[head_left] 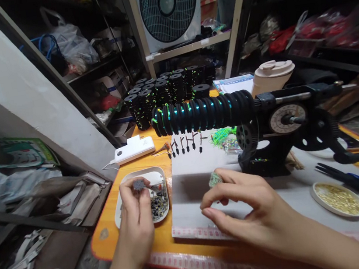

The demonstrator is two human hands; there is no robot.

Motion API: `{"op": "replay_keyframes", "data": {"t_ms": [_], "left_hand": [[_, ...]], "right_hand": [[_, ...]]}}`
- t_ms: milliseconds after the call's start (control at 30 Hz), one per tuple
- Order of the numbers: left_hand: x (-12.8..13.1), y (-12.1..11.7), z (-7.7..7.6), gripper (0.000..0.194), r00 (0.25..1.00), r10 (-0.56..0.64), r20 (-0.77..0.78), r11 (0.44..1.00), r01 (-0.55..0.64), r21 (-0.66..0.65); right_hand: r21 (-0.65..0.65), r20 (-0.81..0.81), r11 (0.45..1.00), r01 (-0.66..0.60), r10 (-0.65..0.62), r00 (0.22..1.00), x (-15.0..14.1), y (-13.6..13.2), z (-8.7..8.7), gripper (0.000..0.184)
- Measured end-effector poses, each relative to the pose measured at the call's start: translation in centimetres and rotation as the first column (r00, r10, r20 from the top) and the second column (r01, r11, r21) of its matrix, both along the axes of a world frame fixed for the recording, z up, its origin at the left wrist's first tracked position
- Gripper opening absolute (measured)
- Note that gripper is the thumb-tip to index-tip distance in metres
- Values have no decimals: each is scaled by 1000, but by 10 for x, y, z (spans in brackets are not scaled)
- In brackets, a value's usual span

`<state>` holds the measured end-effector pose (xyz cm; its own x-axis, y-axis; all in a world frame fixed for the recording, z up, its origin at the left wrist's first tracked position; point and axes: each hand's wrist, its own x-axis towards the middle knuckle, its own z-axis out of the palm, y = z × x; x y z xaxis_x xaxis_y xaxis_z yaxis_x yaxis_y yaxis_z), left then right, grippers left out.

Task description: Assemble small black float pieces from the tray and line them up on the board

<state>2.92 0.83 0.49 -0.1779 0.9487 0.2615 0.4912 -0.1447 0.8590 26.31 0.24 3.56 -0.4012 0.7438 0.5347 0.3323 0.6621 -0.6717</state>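
My left hand (pixel 135 208) is closed over the right part of a white tray (pixel 118 211). Between its thumb and fingers sits a small dark grey, bumpy clump (pixel 139 185), whose kind I cannot make out. Small black, metal and orange parts (pixel 159 201) lie in the tray. My right hand (pixel 241 201) hovers over the white board (pixel 187 191), its fingers curled around a small pale green, rough bundle (pixel 215 179). Thumb and index tips of that hand come close together; anything tiny between them is not visible. Beyond both hands, several small dark branched pieces (pixel 187 144) stand in a row.
A hand-cranked winding machine (pixel 266 140) carries a row of black spools (pixel 203 113) with green line. Stacked spools (pixel 163 90), a white power strip (pixel 135 149) and a lidded cup (pixel 271 76) stand behind. Rightward are a dish of gold parts (pixel 340 199) and pliers (pixel 354 182).
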Motion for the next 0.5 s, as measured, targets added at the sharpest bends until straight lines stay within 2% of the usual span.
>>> {"op": "replay_keyframes", "data": {"t_ms": [67, 133, 167, 233, 300, 333, 400, 500], "left_hand": [[18, -16, 0, 19, 982, -19, 189, 1000, 22, -18], [37, -30, 1, 21, 907, -77, 414, 991, 117, -72], [46, -35, 1, 22, 839, -114, 531, 977, 191, -91], [62, -42, 0, 23, 659, -150, 737, 941, 323, -97], [72, -46, -1, 24, 505, -140, 852, 915, 394, -83], [75, -47, -2, 24, 467, -130, 875, 911, 404, -81], [79, -48, -3, 24, 464, -116, 878, 911, 401, -91], [80, -50, -5, 23, 540, -88, 837, 919, 368, -141]], "right_hand": [[3, 3, 1000, 11, -11, 1000, 0, -1, -1, 9], [-4, -9, 1000, 12, -13, 1000, -1, -1, -3, 10], [-14, -21, 1000, 13, -13, 1000, -1, -1, -4, 11], [-38, -55, 999, 20, -22, 998, -2, -1, -5, 12], [-61, -94, 997, 35, -41, 995, -3, -1, -7, 12], [-79, -114, 996, 38, -47, 992, -4, -1, -7, 13], [-133, -147, 991, 24, -43, 988, -4, -1, -7, 13], [-231, -174, 973, -8, -33, 984, -3, -1, -6, 12]]}}
